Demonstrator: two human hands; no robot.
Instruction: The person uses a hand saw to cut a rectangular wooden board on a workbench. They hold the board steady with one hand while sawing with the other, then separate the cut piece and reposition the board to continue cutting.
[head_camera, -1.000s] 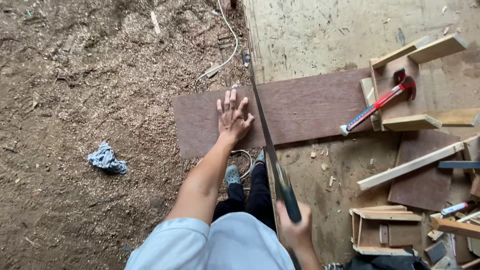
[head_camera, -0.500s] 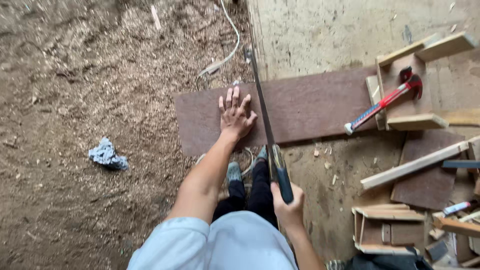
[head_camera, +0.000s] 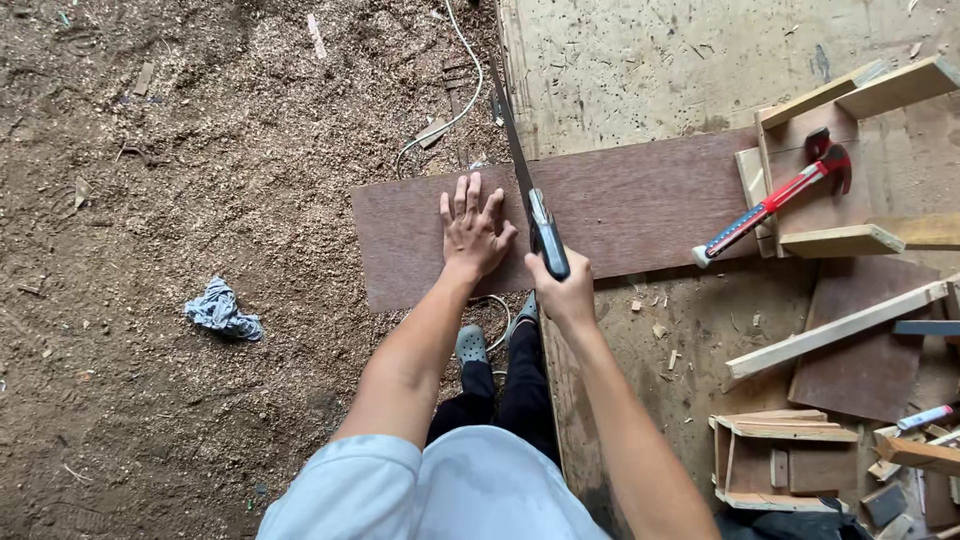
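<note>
A red-handled claw hammer (head_camera: 775, 203) lies on pale wooden offcuts (head_camera: 838, 240) to our right, a crumpled blue rag (head_camera: 222, 311) on sawdust to our left. Our left hand (head_camera: 472, 232) presses flat on the long brown plywood board (head_camera: 620, 205); our right hand (head_camera: 562, 288) grips a black-handled handsaw (head_camera: 527, 190), its blade crossing the board just beside our left fingers.

- Red hammer (head_camera: 770, 205) lying on a wooden frame (head_camera: 850, 240)
- Blue rag (head_camera: 222, 311) lying on sawdust
- White cable (head_camera: 462, 95) trailing across the ground
</note>
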